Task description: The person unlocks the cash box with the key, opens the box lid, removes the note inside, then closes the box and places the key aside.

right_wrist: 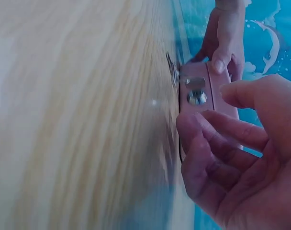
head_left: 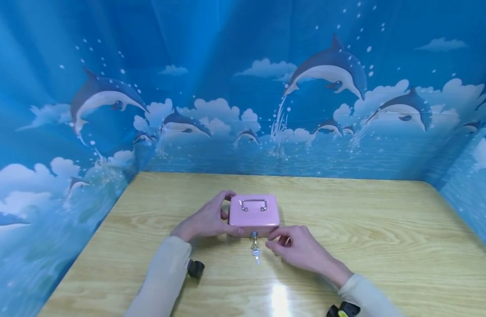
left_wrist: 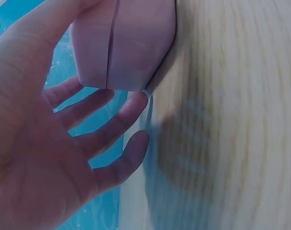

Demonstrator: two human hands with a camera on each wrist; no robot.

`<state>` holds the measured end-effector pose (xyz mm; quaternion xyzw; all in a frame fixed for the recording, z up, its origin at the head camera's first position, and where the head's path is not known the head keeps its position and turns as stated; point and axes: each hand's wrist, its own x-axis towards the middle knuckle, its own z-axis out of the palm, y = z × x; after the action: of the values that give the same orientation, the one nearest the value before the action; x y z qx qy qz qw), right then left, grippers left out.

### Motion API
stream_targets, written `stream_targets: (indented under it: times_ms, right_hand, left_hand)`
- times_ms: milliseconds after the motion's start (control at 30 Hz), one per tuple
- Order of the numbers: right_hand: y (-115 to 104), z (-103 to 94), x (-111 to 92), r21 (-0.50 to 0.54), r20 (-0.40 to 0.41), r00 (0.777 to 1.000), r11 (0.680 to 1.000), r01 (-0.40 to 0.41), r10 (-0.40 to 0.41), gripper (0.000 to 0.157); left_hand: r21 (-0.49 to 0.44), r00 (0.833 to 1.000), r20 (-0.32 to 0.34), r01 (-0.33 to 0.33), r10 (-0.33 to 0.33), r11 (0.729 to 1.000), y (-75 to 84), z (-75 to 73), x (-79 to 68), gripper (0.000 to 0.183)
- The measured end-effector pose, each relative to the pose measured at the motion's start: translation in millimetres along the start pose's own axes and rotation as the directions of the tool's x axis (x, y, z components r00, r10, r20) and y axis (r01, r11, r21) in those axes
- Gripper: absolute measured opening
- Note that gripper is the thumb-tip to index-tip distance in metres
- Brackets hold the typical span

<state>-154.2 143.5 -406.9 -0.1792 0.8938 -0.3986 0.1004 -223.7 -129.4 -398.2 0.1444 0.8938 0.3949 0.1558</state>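
Observation:
A pink metal cash box (head_left: 254,215) with a folding wire handle (head_left: 254,201) on its lid sits on the table, lid down. One key stands in its front lock (right_wrist: 196,97), and a second key (head_left: 256,254) hangs from it on a ring. My left hand (head_left: 209,219) grips the box's left end, thumb on the front and fingers reaching round behind. At the front right corner is my right hand (head_left: 300,248), its fingers bent and its thumb apart from them. Nothing shows between them, and whether the fingertips touch the box I cannot tell.
The light wood-grain table (head_left: 365,220) stretches out on both sides of the box. Behind and beside it hangs a blue curtain (head_left: 227,88) printed with dolphins and clouds. Black straps with devices (head_left: 195,269) sit at both wrists.

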Motion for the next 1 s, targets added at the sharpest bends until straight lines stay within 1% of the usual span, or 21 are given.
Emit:
stream_targets:
  times_ms: [100, 200, 333, 433, 533, 700, 900, 1000]
  right_hand:
    - [-4, 3.3, 3, 0.048, 0.033, 0.999, 0.998, -0.030, 0.028, 0.023]
    - [-8, 6.2, 7, 0.107, 0.059, 0.996, 0.992, -0.067, 0.061, 0.024]
    - [-12, 10.9, 11, 0.181, 0.076, 0.992, 0.977, -0.115, 0.102, 0.024]
    - [-14, 15.2, 14, 0.204, 0.082, 0.989, 0.970, -0.136, 0.121, 0.025]
    - [-16, 19.2, 17, 0.208, 0.083, 0.988, 0.968, -0.144, 0.129, 0.026]
    - [-16, 23.3, 21, 0.199, 0.076, 0.988, 0.968, -0.149, 0.137, 0.023]
    - [-14, 22.9, 22, 0.209, 0.106, 0.980, 0.959, -0.190, 0.171, 0.019]
    - [-13, 22.2, 22, 0.186, 0.102, 0.978, 0.962, -0.201, 0.184, 0.018]
  left_hand:
    - [-0.003, 1.000, -0.004, 0.001, -0.001, 1.000, -1.8, -0.7, -2.4, 0.116]
    - [-0.018, 1.000, 0.003, -0.015, 0.015, 1.000, -4.1, -2.1, -5.5, 0.116]
    - [-0.024, 0.999, 0.006, -0.041, 0.041, 0.999, -5.5, -4.6, -6.9, 0.104]
    - [-0.013, 0.999, 0.009, -0.039, 0.039, 0.999, -4.5, -6.4, -6.9, 0.096]
    - [-0.010, 0.999, 0.018, -0.036, 0.036, 0.999, -3.9, -7.0, -6.5, 0.092]
    - [-0.022, 0.999, 0.022, -0.036, 0.036, 0.999, -4.1, -5.9, -5.7, 0.091]
    - [-0.040, 0.999, 0.028, -0.032, 0.033, 0.999, -5.3, -5.3, -4.7, 0.091]
    - [-0.045, 0.999, 0.030, -0.026, 0.027, 0.999, -6.2, -5.6, -3.6, 0.091]
